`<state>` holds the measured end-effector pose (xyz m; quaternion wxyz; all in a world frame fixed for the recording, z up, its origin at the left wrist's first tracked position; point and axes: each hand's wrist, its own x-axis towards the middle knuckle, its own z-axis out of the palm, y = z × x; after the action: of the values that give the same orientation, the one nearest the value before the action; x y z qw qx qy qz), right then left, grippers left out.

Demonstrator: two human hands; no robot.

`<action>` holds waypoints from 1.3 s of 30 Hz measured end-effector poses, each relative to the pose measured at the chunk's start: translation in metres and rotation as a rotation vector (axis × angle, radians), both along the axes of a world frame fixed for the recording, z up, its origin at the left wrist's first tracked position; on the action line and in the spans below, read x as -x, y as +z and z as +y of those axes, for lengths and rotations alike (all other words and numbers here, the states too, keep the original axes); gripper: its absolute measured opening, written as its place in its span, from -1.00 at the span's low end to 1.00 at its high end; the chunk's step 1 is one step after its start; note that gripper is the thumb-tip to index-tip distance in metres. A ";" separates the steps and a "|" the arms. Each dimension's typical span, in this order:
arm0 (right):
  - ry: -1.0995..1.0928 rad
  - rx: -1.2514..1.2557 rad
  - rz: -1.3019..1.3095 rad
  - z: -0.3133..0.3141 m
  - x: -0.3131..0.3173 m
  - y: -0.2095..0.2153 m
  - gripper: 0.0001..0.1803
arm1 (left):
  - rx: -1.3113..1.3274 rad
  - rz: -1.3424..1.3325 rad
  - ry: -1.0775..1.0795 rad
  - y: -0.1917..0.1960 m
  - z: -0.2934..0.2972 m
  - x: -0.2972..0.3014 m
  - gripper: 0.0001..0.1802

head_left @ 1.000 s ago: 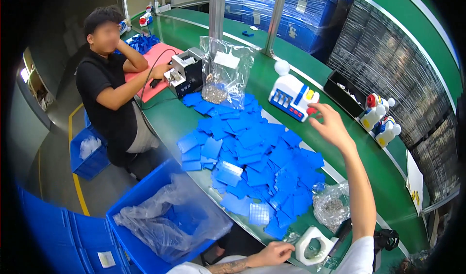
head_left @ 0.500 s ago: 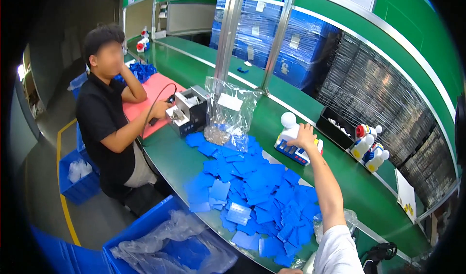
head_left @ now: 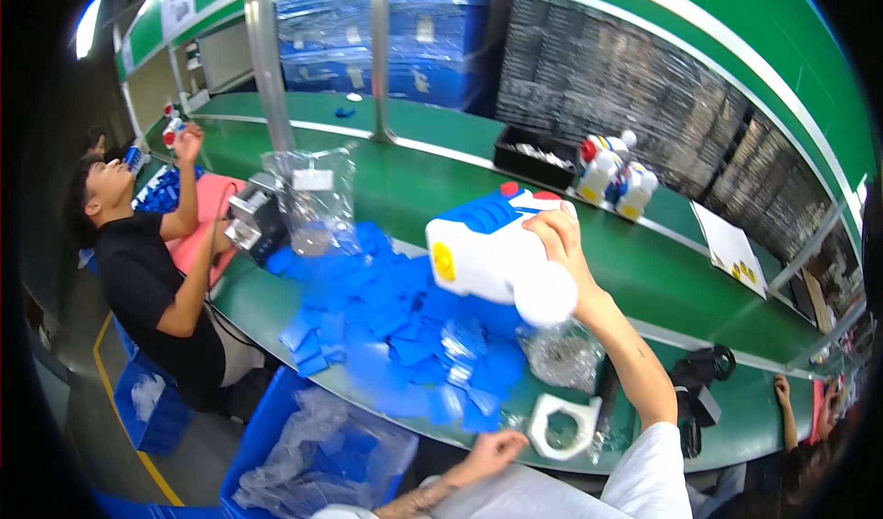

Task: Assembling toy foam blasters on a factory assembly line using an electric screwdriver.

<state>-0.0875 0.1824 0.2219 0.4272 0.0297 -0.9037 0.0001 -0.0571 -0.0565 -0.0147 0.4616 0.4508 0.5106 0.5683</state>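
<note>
Right hand [head_left: 561, 243] grip wrapped round toy robot [head_left: 487, 257], lifted (left hand [head_left: 492, 447] loosely curled, empty); best kept level over surface [head_left: 644, 271].

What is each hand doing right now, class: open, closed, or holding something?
Left hand: loosely curled at the table edge, holding nothing visible.
Right hand: closed on the white and blue toy, lifted above the table.

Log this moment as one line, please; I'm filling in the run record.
right hand: holds white-and-blue toy lifted over green bench | left hand: at bench edge near white ring part | blue pieces heaped below
</note>
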 end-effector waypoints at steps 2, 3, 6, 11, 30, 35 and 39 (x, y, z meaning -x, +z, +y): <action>0.028 0.097 -0.011 -0.033 -0.052 0.006 -0.40 | 0.094 -0.437 -0.053 0.021 -0.001 0.011 -0.78; -0.020 0.056 -0.027 -0.019 -0.074 -0.015 -0.44 | 0.127 -0.816 -0.209 0.014 0.032 0.023 -0.67; 0.133 0.151 0.019 -0.069 -0.116 -0.038 -0.53 | 0.052 -1.355 -0.241 0.076 0.032 0.036 -0.56; 0.008 0.256 0.070 -0.120 -0.184 -0.077 -0.40 | 0.157 -1.283 -0.160 0.079 0.026 0.017 -0.51; -0.064 2.024 0.568 -0.128 -0.208 -0.196 -0.39 | 0.177 0.261 -0.136 0.138 0.066 -0.004 -0.38; -0.335 1.846 0.111 -0.118 -0.220 -0.165 -0.50 | 0.264 0.314 -0.050 0.115 0.047 -0.003 -0.38; -0.367 1.575 0.177 -0.100 -0.238 -0.134 -0.58 | 0.245 0.312 -0.014 0.115 0.040 -0.012 -0.41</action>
<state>0.1504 0.0819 0.0884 0.3858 -0.4282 -0.5918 0.5635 -0.0455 -0.0161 0.1007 0.4323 0.4775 0.6381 0.4219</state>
